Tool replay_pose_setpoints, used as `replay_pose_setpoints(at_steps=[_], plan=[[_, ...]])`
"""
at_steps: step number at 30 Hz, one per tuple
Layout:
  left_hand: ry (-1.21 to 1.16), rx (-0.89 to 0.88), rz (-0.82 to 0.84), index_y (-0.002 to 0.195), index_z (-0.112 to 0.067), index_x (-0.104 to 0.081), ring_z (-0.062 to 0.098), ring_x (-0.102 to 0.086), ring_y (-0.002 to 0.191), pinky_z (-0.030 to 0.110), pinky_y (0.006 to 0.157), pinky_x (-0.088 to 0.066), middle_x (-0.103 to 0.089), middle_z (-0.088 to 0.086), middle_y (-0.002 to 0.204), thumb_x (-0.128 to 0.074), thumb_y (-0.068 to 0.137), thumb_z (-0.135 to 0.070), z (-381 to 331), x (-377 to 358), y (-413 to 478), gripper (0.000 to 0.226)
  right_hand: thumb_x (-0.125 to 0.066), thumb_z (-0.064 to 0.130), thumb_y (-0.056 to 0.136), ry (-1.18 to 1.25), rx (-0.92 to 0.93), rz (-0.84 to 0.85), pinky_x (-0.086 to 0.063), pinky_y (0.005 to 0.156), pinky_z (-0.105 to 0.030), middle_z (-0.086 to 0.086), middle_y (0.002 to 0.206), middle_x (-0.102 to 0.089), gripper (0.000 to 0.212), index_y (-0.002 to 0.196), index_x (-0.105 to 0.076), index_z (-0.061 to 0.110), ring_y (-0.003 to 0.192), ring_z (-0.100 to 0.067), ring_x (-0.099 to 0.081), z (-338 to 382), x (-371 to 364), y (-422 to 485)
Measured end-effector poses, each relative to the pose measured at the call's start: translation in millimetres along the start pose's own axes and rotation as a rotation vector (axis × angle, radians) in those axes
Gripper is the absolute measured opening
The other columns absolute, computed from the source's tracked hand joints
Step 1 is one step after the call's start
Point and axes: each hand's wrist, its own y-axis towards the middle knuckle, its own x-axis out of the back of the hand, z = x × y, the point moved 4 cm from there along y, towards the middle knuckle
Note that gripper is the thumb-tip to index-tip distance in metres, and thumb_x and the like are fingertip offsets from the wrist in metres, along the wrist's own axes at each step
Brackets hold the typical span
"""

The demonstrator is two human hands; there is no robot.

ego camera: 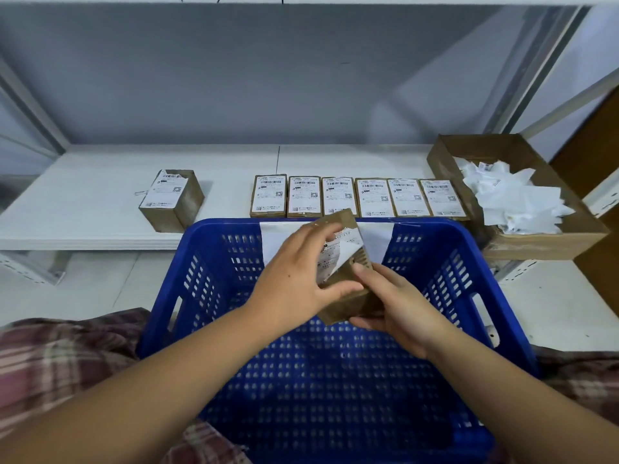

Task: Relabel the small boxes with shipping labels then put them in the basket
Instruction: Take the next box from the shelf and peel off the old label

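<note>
1. The left hand (294, 279) grips a small box (346, 308), fingers curled over its far side and thumb on the near edge. The right hand (398, 313) is curled round the box's near end, with one fingertip at the label's edge.
2. The box is tilted in the air above the blue basket (234, 226), touching nothing but the hands.
3. Its label (326, 262) is only half stuck: the right part stands up and shows its white back. I cannot tell whether it is coming off or going on.
4. Risk: a hard or slanted pull could tear the label and leave scraps on the cardboard.
5. Risk: the loose flap could fold on itself or crease, spoiling the print.
6. Risk: with both hands busy at the label, the box could slip into the basket unfinished.
7. On the shelf (83, 202) beyond, six labelled boxes (355, 197) stand in a row, with a lone box (170, 199) to the left and a carton (536, 246) of paper scraps (512, 199) at the right.
</note>
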Motion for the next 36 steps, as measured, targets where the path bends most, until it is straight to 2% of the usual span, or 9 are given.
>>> replay_pose_setpoints(at_steps=[3, 9, 11, 13, 16, 18, 22, 30, 36], plan=[[-0.041, 0.084, 0.001, 0.142, -0.025, -0.04, 0.005, -0.037, 0.129, 0.024, 0.108, -0.031, -0.04, -0.011, 0.14, -0.07, 0.07, -0.056, 7, -8, 1, 0.084, -0.063, 0.051, 0.077, 0.024, 0.025, 0.005, -0.055, 0.071, -0.027, -0.002, 0.118, -0.07, 0.059, 0.131, -0.055, 0.026, 0.098, -0.018, -0.071, 1, -3, -1], [-0.021, 0.028, -0.126, 0.118, -0.009, -0.067, 0.014, -0.057, 0.114, 0.022, 0.098, -0.042, -0.062, -0.001, 0.124, -0.059, 0.092, -0.027, 6, -6, 4, 0.032, -0.061, 0.029, 0.092, 0.061, 0.021, 0.009, -0.058, 0.076, -0.037, -0.005, 0.11, -0.07, 0.04, 0.131, -0.052, 0.025, 0.095, -0.02, -0.071, 0, 0, 1], [0.024, -0.033, -0.137, 0.116, -0.006, -0.068, 0.019, -0.061, 0.111, 0.026, 0.097, -0.044, -0.067, 0.004, 0.119, -0.053, 0.091, -0.027, 2, -7, 2, 0.036, -0.059, 0.02, 0.093, 0.029, 0.031, 0.0, -0.056, 0.084, -0.043, -0.001, 0.104, -0.071, 0.039, 0.131, -0.05, 0.027, 0.092, -0.018, -0.07, 2, 2, 1], [0.031, -0.056, -0.125, 0.111, -0.005, -0.071, 0.019, -0.063, 0.107, 0.025, 0.094, -0.046, -0.069, 0.005, 0.116, -0.051, 0.09, -0.03, -1, -11, -1, 0.038, -0.056, 0.01, 0.092, 0.016, 0.041, -0.013, -0.055, 0.082, -0.039, 0.001, 0.103, -0.071, 0.045, 0.132, -0.048, 0.03, 0.089, -0.015, -0.069, 5, 3, 1], [0.096, -0.056, -0.09, 0.096, -0.003, -0.072, 0.025, -0.069, 0.081, 0.033, 0.067, -0.058, -0.073, 0.009, 0.091, -0.053, 0.088, -0.027, -4, -18, -7, 0.032, -0.063, 0.011, 0.089, -0.027, 0.079, -0.033, -0.055, 0.083, -0.034, 0.001, 0.115, -0.069, 0.057, 0.138, -0.042, 0.032, 0.096, -0.017, -0.07, 6, 4, 3], [0.113, -0.035, -0.089, 0.085, -0.002, -0.07, 0.028, -0.067, 0.065, 0.034, 0.053, -0.056, -0.07, 0.013, 0.074, -0.057, 0.084, -0.021, -5, -20, -9, 0.023, -0.072, 0.02, 0.085, -0.027, 0.072, -0.038, -0.057, 0.085, -0.035, 0.002, 0.116, -0.069, 0.062, 0.139, -0.042, 0.032, 0.097, -0.017, -0.071, 5, 5, 3], [0.045, 0.047, -0.066, 0.091, 0.002, -0.07, 0.033, -0.068, 0.081, 0.041, 0.068, -0.057, -0.071, 0.019, 0.088, -0.049, 0.088, -0.037, 2, -20, -7, 0.044, -0.075, 0.012, 0.081, 0.012, 0.032, -0.006, -0.059, 0.077, -0.034, -0.003, 0.111, -0.072, 0.059, 0.129, -0.046, 0.032, 0.093, -0.022, -0.073, 1, 6, 5], [0.059, 0.105, -0.014, 0.11, 0.001, -0.064, 0.029, -0.063, 0.083, 0.038, 0.074, -0.049, -0.069, 0.018, 0.093, -0.053, 0.096, -0.029, 5, -14, 0, 0.035, -0.071, 0.006, 0.083, 0.007, -0.004, -0.014, -0.057, 0.074, -0.038, -0.007, 0.109, -0.073, 0.055, 0.132, -0.052, 0.023, 0.094, -0.028, -0.072, -4, 8, 11], [-0.026, 0.162, -0.044, 0.106, 0.0, -0.063, 0.028, -0.061, 0.084, 0.036, 0.075, -0.046, -0.068, 0.015, 0.091, -0.053, 0.096, -0.028, 9, -7, 3, 0.032, -0.067, 0.005, 0.085, 0.057, 0.0, 0.046, -0.056, 0.072, -0.036, -0.008, 0.108, -0.074, 0.057, 0.136, -0.048, 0.023, 0.093, -0.027, -0.072, 1, 7, 10]])
